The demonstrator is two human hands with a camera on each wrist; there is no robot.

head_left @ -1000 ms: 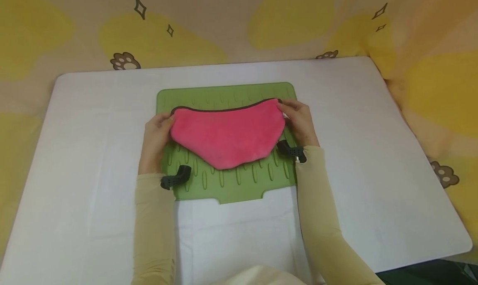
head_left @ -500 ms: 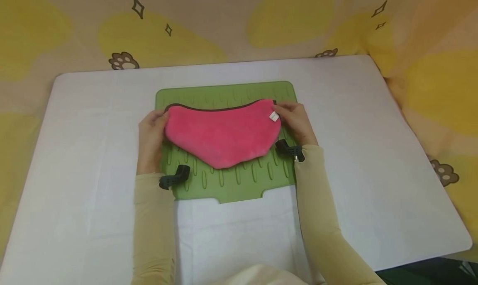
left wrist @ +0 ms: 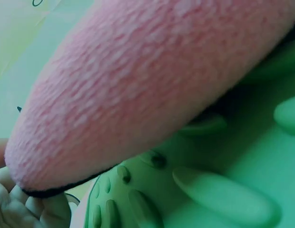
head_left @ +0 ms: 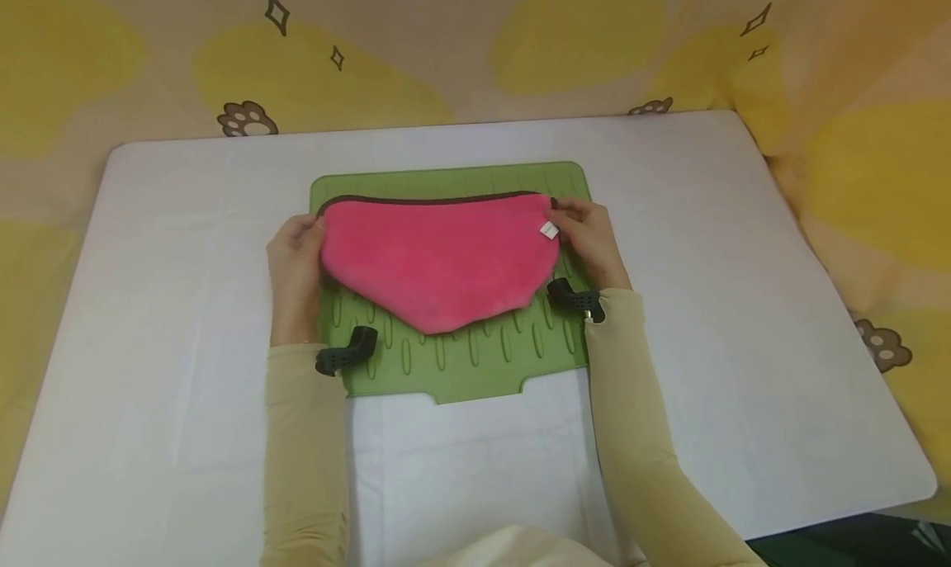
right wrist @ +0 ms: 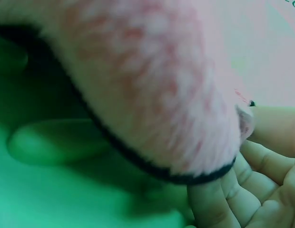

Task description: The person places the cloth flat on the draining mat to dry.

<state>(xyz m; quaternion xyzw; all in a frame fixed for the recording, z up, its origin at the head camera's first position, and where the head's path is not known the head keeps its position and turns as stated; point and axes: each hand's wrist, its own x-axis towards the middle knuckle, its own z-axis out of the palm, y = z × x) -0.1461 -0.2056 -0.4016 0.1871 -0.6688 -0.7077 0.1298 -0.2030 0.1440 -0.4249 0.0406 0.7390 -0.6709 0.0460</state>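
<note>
Pink plush fabric (head_left: 438, 266) is held stretched over a green mat (head_left: 483, 385), its long axis running from side to side in front of the person. The nearly straight edge, bound in dark trim (head_left: 431, 201), is turned away from the body, while the blunt point of the opposite edge is directed toward it. One corner is pinched between thumb and fingers of the left hand (head_left: 294, 278), the other likewise by the right hand (head_left: 594, 241); beside the right thumb a small white tag (head_left: 549, 230) is shown. A short, fuzzy nap is revealed in both wrist views, and rounded ends are formed at the sides. The mat, smooth-surfaced, is studded with elongated raised ridges (head_left: 406, 356) and is laid on a white table (head_left: 713, 303). Whether the fabric's lower edge is touching the mat cannot be told.
</note>
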